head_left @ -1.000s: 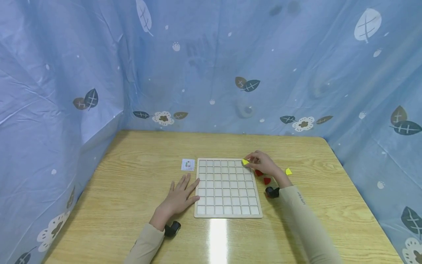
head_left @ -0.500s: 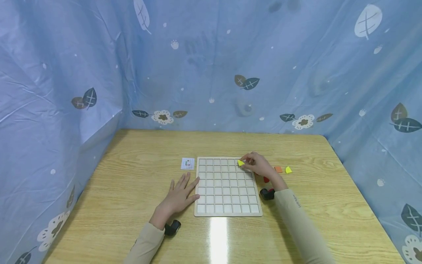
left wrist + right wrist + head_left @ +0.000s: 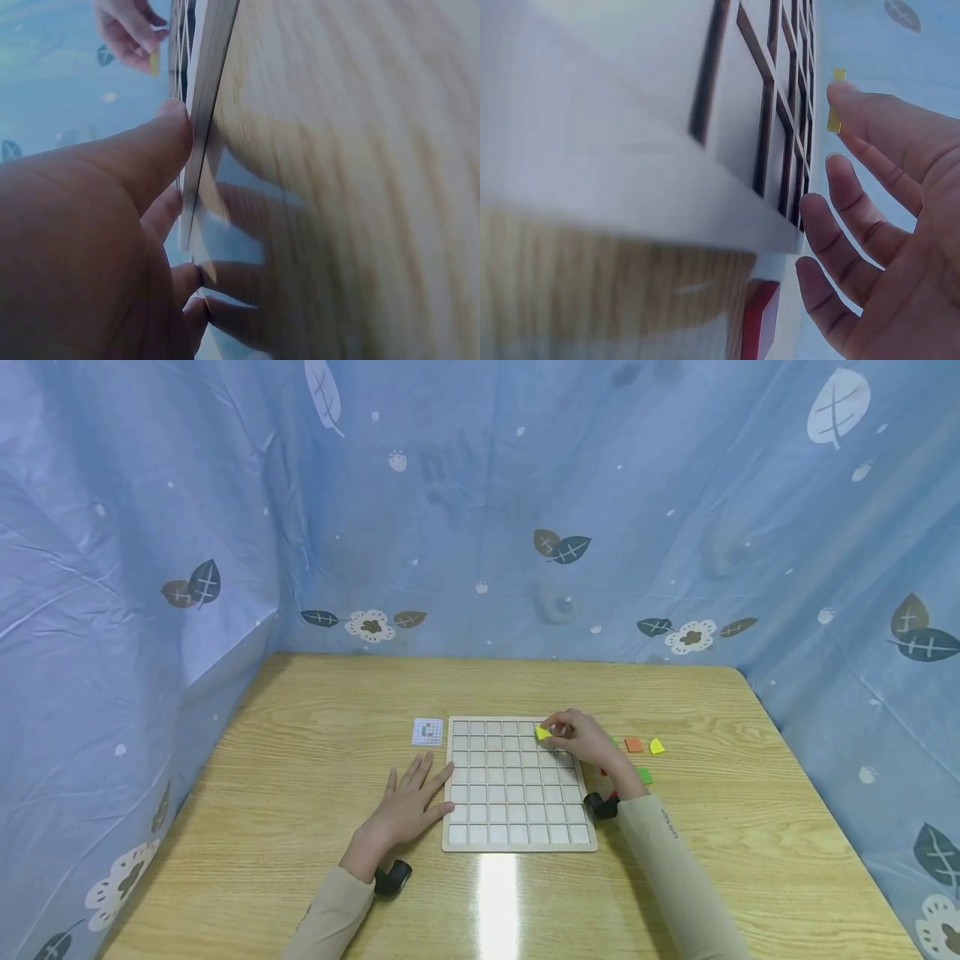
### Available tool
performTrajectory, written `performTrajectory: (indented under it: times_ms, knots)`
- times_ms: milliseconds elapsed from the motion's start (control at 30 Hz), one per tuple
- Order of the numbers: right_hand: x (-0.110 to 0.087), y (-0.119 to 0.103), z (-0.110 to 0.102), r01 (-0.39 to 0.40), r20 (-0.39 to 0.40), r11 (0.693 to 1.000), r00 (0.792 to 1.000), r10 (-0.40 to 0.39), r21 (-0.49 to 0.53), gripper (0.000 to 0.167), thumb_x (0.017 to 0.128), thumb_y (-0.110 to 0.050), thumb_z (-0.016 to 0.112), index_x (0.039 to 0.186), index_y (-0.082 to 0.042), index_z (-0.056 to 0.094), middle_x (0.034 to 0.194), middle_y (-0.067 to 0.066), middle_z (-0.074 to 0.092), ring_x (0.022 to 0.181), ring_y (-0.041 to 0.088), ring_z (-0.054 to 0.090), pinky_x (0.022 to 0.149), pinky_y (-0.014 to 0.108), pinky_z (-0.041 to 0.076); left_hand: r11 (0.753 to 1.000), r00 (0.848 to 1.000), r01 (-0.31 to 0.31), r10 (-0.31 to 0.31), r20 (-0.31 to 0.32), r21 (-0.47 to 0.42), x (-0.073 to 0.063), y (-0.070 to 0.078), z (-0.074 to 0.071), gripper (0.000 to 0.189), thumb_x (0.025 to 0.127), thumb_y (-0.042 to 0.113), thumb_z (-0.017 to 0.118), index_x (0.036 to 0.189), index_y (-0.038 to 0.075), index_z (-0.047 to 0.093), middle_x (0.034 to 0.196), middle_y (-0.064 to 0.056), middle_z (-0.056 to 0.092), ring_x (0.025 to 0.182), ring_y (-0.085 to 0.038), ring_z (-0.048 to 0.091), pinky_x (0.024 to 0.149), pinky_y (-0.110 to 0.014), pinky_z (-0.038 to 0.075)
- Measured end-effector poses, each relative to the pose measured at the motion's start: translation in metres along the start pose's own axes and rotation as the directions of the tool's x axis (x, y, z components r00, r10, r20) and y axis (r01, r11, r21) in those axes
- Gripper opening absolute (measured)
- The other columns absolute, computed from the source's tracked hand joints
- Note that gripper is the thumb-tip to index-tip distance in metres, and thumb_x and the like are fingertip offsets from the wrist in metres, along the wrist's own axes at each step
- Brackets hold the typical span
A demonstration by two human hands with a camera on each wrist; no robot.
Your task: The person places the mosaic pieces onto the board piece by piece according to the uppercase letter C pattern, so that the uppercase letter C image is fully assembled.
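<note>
A pale wooden grid board (image 3: 519, 847) with rows of square cells lies flat on the table. My right hand (image 3: 588, 742) is over its far right corner, pinching a small yellow tile (image 3: 542, 734) between thumb and forefinger. In the right wrist view the tile (image 3: 834, 121) shows edge-on above the cells, while the other fingers curve loosely away from it. My left hand (image 3: 405, 810) lies spread on the table, its thumb and forefinger touching the board's left edge. The left wrist view shows that thumb (image 3: 161, 135) against the rim.
Right of the board lie a yellow rounded tile (image 3: 657, 746), an orange square tile (image 3: 633, 745) and a green tile (image 3: 645, 775). A red tile (image 3: 761, 322) sits near the board's edge, partly under my right arm. A small printed grid card (image 3: 427, 732) lies beyond my left hand.
My right hand has moved left over the board with the yellow tile, uncovering the orange and green tiles. My left hand has stayed put.
</note>
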State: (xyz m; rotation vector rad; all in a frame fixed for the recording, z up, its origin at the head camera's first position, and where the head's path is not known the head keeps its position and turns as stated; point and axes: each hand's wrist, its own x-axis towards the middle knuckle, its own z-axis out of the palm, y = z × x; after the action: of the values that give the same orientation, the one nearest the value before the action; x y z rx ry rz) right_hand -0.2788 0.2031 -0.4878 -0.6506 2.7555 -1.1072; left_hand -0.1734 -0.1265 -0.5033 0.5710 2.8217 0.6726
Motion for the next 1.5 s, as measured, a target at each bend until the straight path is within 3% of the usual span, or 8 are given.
performTrajectory:
  times_ms: [200,567,867,1167,1500]
  knots:
    - [0.000,-0.005,0.003,-0.025,0.012,1.000,1.000,0.024,0.008,0.025,0.084,-0.019,0.069,0.107,-0.009,0.066,0.087,0.005,0.056,0.071,0.016,0.049,0.062,0.029,0.042,1.000,1.000,-0.002,0.002,-0.004,0.003,0.001,-0.001,0.001,0.061,0.094,0.046,0.045,0.147,0.021,0.027,0.154,-0.017,0.011,0.142,-0.034,0.006,0.108,-0.064,0.001]
    - [0.005,-0.011,0.013,-0.017,0.040,0.998,0.999,0.019,-0.055,0.024,0.083,-0.022,0.070,0.104,-0.010,0.067,0.081,0.004,0.051,0.069,0.015,0.044,0.060,0.028,0.039,1.000,1.000,-0.002,0.002,-0.006,-0.001,0.001,-0.002,0.002,0.060,0.095,0.045,0.045,0.147,0.021,0.028,0.155,-0.016,0.010,0.142,-0.034,0.005,0.108,-0.064,0.001]
    - [0.006,-0.017,0.017,-0.054,0.062,0.993,0.996,0.061,-0.103,0.024,0.084,-0.023,0.070,0.105,-0.013,0.064,0.083,0.003,0.049,0.068,0.015,0.041,0.060,0.028,0.036,1.000,1.000,0.002,-0.002,-0.001,-0.003,0.000,-0.002,0.003,0.060,0.095,0.046,0.044,0.147,0.022,0.026,0.155,-0.015,0.009,0.143,-0.034,0.005,0.108,-0.063,0.000]
    - [0.005,-0.018,0.019,-0.010,0.032,0.996,0.999,0.013,-0.087,0.022,0.083,-0.020,0.070,0.102,-0.010,0.065,0.081,0.004,0.049,0.065,0.015,0.041,0.058,0.028,0.036,1.000,1.000,-0.004,0.004,-0.005,-0.016,0.000,-0.002,0.002,0.060,0.095,0.046,0.044,0.147,0.022,0.027,0.155,-0.016,0.009,0.143,-0.034,0.004,0.108,-0.063,-0.001]
    - [0.004,-0.018,0.021,-0.009,0.029,0.997,1.000,0.012,-0.073,0.024,0.083,-0.020,0.071,0.104,-0.011,0.066,0.084,0.004,0.052,0.066,0.014,0.043,0.058,0.027,0.039,1.000,1.000,-0.002,0.002,-0.004,-0.014,0.000,-0.002,0.002,0.061,0.094,0.047,0.044,0.147,0.022,0.027,0.155,-0.015,0.009,0.143,-0.033,0.004,0.108,-0.063,-0.001]
